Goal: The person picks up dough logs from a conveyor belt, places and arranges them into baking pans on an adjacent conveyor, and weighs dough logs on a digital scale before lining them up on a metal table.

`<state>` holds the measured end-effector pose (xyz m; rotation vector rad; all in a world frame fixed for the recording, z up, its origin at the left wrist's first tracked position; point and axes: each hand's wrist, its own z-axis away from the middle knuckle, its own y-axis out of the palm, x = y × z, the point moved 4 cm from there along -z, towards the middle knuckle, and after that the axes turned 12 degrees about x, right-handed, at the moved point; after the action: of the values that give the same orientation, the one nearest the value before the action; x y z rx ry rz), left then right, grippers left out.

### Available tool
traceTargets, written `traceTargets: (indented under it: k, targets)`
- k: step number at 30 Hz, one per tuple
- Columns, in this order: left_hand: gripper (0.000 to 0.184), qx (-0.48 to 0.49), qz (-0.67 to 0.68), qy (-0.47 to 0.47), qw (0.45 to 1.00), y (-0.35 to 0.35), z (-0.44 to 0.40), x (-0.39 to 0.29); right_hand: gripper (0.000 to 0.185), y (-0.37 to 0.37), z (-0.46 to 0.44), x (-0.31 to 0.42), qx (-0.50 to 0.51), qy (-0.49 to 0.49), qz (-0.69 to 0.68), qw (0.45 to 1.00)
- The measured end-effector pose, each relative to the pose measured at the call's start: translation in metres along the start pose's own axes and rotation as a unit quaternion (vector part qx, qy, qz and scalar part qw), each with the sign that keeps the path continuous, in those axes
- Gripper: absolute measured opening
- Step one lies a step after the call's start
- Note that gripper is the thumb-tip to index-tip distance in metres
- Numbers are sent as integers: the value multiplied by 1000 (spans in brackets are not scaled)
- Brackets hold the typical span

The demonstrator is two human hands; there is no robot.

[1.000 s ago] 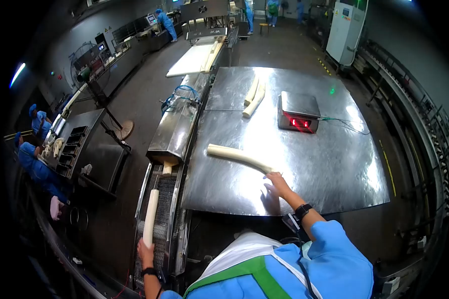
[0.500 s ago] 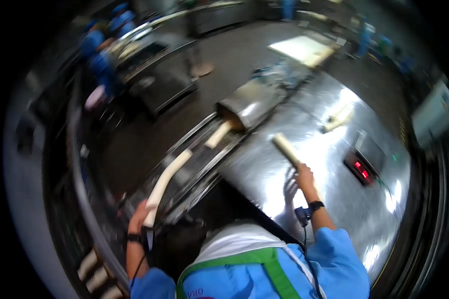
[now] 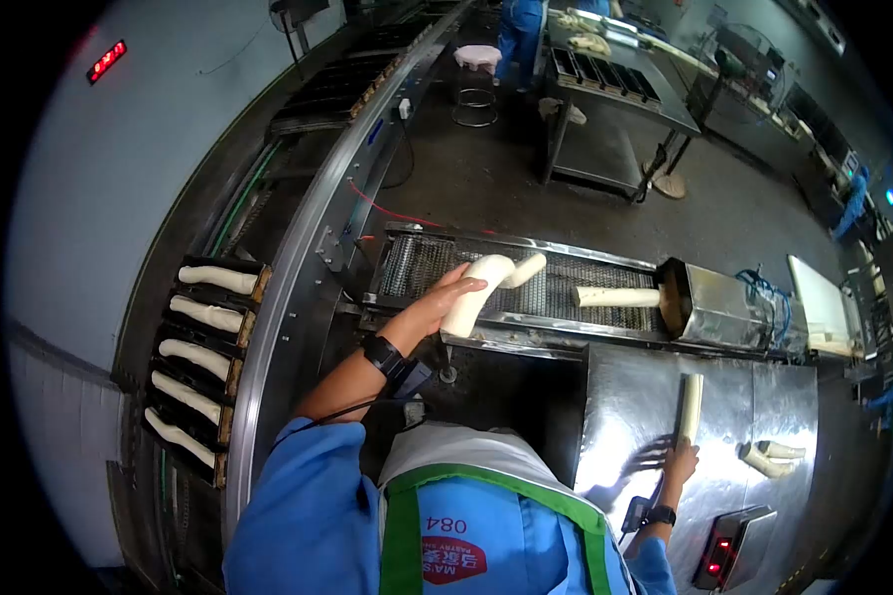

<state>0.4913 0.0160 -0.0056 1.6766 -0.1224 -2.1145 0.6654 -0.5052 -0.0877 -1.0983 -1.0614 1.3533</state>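
My left hand (image 3: pixel 453 294) is closed around a pale dough roll (image 3: pixel 478 290), lifted near the left end of the mesh conveyor (image 3: pixel 563 288); the roll bends toward its far end. My right hand (image 3: pixel 681 461) holds the lower end of another dough roll (image 3: pixel 692 405) over the metal table (image 3: pixel 615 397). One more roll (image 3: pixel 620 297) lies on the mesh at the mouth of the metal housing (image 3: pixel 729 305). Two short dough pieces (image 3: pixel 767 460) rest on the table to the right of my right hand.
A scale (image 3: pixel 732 548) with red digits sits at the table's near side. Several black trays (image 3: pixel 200 372) with dough rolls stand at the left, beyond a long metal rail (image 3: pixel 298 268). Another worktable (image 3: pixel 605 149) and a person in blue (image 3: pixel 519 40) are at the back.
The view has swung left, bringing the filled trays into sight. My left hand has raised its roll off the conveyor. My right hand still grips its roll at the table.
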Motion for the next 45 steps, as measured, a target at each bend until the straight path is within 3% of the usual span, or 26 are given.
traceTargets:
  k: [6,9,11,12,14,15,18,27,33,35,37,39,41,42,45]
  targets:
    - [78,31,0,80,996,25,24,-38,48,-6,5,-9,8,-15,-66,998]
    - [79,38,1,115,993,25,24,-42,61,12,12,-32,-41,72,-115,990]
    - [74,19,7,150,988,21,24,-41,57,28,9,-60,-35,120,-104,987]
    - [62,49,-11,159,986,41,39,-63,57,34,4,-75,-36,114,-104,987]
    - [56,38,-3,173,984,42,42,-66,53,56,-12,-96,86,83,-99,988]
    - [50,33,5,184,982,36,42,-70,53,63,-18,-99,85,77,-98,989]
    - [42,-24,36,237,971,-5,42,-94,49,70,-19,-90,173,100,-194,960]
    - [38,-234,-27,477,847,-163,56,-224,45,36,28,-6,88,128,-389,908]
    - [40,-326,9,536,778,-294,14,-252,43,-32,25,63,69,90,-495,861]
    - [42,-395,54,498,770,-315,8,-201,42,-48,25,76,66,61,-531,843]
    - [38,-421,189,401,791,-367,-17,-149,42,-80,22,110,68,27,-560,826]
    - [33,-351,197,234,885,-341,-17,-108,41,-116,21,148,77,-14,-577,813]
    - [26,-431,79,107,892,-340,-1,-92,41,-153,20,194,95,-70,-589,799]
    - [19,-421,38,190,886,-333,13,-97,40,-172,19,219,108,-106,-592,791]
    - [16,-469,-30,182,864,-358,42,-97,40,-226,30,312,153,-225,-591,759]
